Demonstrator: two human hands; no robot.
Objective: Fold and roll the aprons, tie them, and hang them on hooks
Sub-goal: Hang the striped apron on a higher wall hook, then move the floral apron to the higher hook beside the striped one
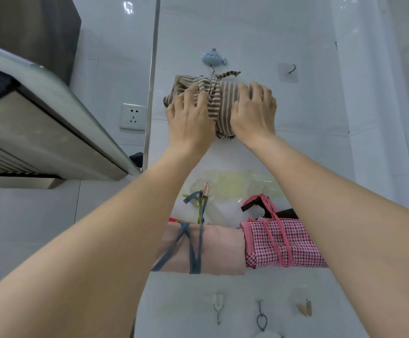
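Observation:
A brown-and-white striped apron roll (226, 93) hangs by its tie from a blue submarine-shaped hook (213, 58) on the white tiled wall. My left hand (189, 120) grips the roll's left half, fingers over its top. My right hand (254, 113) grips the right half, its thumb near the tie in the middle. Lower on the wall, a pink apron roll (220, 247) tied with a blue-grey strap hangs from a rose-gold hook (206, 190). Beside it on the right, a pink checked apron roll (296, 242) hangs by a pink strap from another hook (264, 190).
A bare metal hook (290, 69) sits right of the striped roll. Three more hooks (218, 309) line the wall below the pink rolls. A steel range hood (52, 118) juts out at the left, with a wall socket (132, 116) beside it.

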